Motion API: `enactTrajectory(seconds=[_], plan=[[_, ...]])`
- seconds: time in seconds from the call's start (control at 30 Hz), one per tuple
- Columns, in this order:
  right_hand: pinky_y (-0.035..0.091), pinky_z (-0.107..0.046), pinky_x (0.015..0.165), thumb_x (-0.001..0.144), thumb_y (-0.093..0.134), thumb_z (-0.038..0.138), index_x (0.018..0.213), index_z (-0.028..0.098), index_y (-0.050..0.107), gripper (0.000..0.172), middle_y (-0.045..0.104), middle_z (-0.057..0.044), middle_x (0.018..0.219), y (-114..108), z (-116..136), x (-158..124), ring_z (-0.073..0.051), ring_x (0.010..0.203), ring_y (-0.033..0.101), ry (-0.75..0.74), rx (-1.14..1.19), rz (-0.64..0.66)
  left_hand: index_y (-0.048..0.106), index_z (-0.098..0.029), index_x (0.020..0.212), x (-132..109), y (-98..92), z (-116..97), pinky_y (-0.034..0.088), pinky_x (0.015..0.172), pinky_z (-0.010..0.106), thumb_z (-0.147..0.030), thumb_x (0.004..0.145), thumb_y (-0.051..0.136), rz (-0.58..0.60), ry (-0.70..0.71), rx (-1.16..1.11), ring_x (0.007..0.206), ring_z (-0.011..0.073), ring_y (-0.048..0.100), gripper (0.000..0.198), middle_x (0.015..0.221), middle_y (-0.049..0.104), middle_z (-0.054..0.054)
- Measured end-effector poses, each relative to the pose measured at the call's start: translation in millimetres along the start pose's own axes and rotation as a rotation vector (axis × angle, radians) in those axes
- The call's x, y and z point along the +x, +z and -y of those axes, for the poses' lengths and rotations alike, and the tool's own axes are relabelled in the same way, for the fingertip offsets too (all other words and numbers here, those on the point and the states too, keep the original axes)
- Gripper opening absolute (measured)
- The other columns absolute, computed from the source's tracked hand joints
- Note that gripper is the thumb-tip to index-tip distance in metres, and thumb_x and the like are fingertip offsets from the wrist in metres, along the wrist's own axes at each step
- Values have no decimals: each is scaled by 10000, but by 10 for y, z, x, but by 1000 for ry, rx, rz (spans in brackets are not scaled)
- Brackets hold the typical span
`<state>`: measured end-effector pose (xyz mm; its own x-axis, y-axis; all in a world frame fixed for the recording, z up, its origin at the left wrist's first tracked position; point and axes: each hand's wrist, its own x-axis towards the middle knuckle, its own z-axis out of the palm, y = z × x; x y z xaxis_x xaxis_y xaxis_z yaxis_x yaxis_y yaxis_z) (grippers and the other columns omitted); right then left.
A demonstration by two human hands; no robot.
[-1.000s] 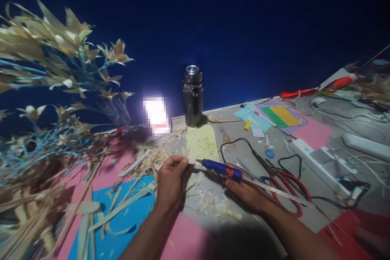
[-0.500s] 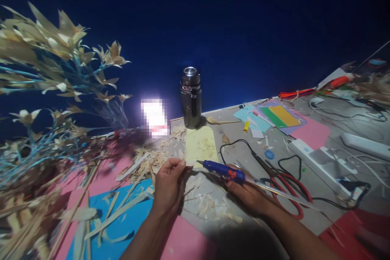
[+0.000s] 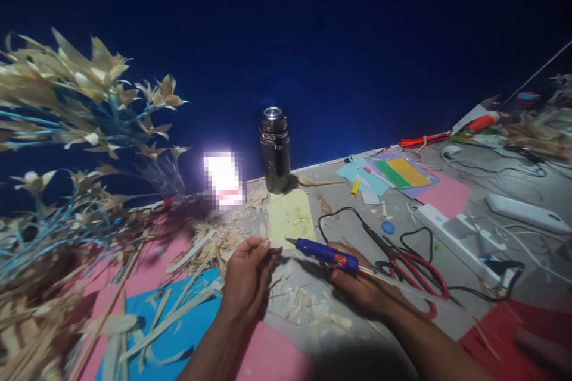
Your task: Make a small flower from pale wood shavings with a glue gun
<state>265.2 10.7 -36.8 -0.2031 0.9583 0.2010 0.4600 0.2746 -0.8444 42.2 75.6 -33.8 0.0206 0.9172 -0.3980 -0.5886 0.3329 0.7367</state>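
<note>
My right hand (image 3: 364, 290) is wrapped round a blue glue gun (image 3: 326, 253), whose nozzle points left toward my left hand. My left hand (image 3: 246, 277) is pinched on a small pale strip of dried leaf, held just left of the nozzle. Both hands hover low over a grey table (image 3: 357, 321) scattered with pale leaf shavings (image 3: 308, 306). A pale yellow sheet (image 3: 289, 217) lies just beyond the hands.
A dark metal flask (image 3: 274, 150) stands at the table's back edge. Red-handled scissors (image 3: 409, 265), black cable and a white power strip (image 3: 456, 233) lie to the right. Coloured paper sheets (image 3: 402, 174) lie behind them. Dried-leaf flowers on blue stems (image 3: 84, 149) fill the left.
My hands stay in the same grip, with the left fingers closing a little toward the nozzle. The view has tilted slightly, shifting the table down and left.
</note>
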Motion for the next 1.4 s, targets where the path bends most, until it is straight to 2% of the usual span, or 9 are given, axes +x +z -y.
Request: enactTrajectory(seconds=[0.17, 0.43, 0.7, 0.9, 1.07, 1.17, 1.2, 1.27, 1.4], plan=[[357, -302, 622, 987, 368, 677, 831, 217, 534, 513, 540, -17, 770, 4, 60, 7, -190, 678, 489, -27, -29, 55, 672, -148, 703, -8, -9, 19, 596, 684, 211, -199, 591, 931, 79, 14, 3, 631, 131, 708, 287, 649, 739, 26], [379, -331, 627, 982, 344, 702, 806, 225, 570, 557, 570, -39, 741, -11, 106, 2, -214, 674, 516, -10, -48, 4, 670, -158, 709, -11, -24, 11, 596, 710, 223, -207, 567, 944, 61, 16, -6, 644, 136, 713, 312, 639, 731, 11], [345, -334, 618, 1008, 443, 534, 863, 241, 522, 337, 570, -36, 789, 15, -173, 37, -213, 679, 516, -63, -263, -30, 638, -166, 717, -25, 21, -84, 611, 708, 227, -117, 599, 899, 9, 11, -38, 633, 136, 714, 291, 622, 709, -7], [429, -365, 800, 948, 520, 245, 1004, 195, 578, 95, 628, -87, 963, 33, -188, 113, -253, 894, 554, -124, -468, 106, 621, -163, 692, -40, 62, -105, 617, 701, 220, -90, 603, 881, 0, 16, -28, 584, 119, 694, 284, 591, 666, -28], [447, -395, 900, 744, 594, 67, 1107, 181, 625, 382, 640, -99, 1073, -34, -162, 109, -266, 999, 553, -120, -512, 191, 648, -162, 717, -99, 117, -169, 596, 611, 199, -105, 593, 890, -11, 29, 21, 579, 132, 702, 278, 577, 680, -21], [432, -440, 969, 720, 618, 44, 1188, 191, 648, 492, 632, -131, 1238, -124, -76, 105, -296, 1113, 550, -156, -522, 145, 650, -172, 723, -200, 120, -200, 586, 574, 217, -174, 567, 919, 8, 51, 67, 563, 144, 699, 311, 572, 689, -26], [434, -446, 965, 759, 618, 55, 1142, 192, 675, 410, 655, -133, 1209, -152, -18, 116, -295, 1098, 563, -159, -512, 102, 652, -178, 732, -241, 112, -204, 583, 568, 225, -207, 573, 923, 14, 65, 107, 574, 155, 706, 315, 578, 699, -19], [457, -413, 891, 878, 566, 83, 924, 189, 707, 182, 710, -94, 939, -187, 143, 165, -251, 932, 610, -161, -421, 4, 664, -187, 743, -325, 89, -202, 576, 564, 235, -266, 604, 912, 19, 122, 229, 615, 184, 725, 296, 597, 719, 4], [471, -306, 742, 923, 622, 180, 862, 192, 714, 111, 690, -42, 831, -130, 511, 335, -185, 803, 626, -165, -84, -27, 720, -191, 723, -467, 46, -187, 554, 575, 236, -304, 664, 864, 50, 333, 493, 650, 199, 723, 192, 646, 736, 33]])
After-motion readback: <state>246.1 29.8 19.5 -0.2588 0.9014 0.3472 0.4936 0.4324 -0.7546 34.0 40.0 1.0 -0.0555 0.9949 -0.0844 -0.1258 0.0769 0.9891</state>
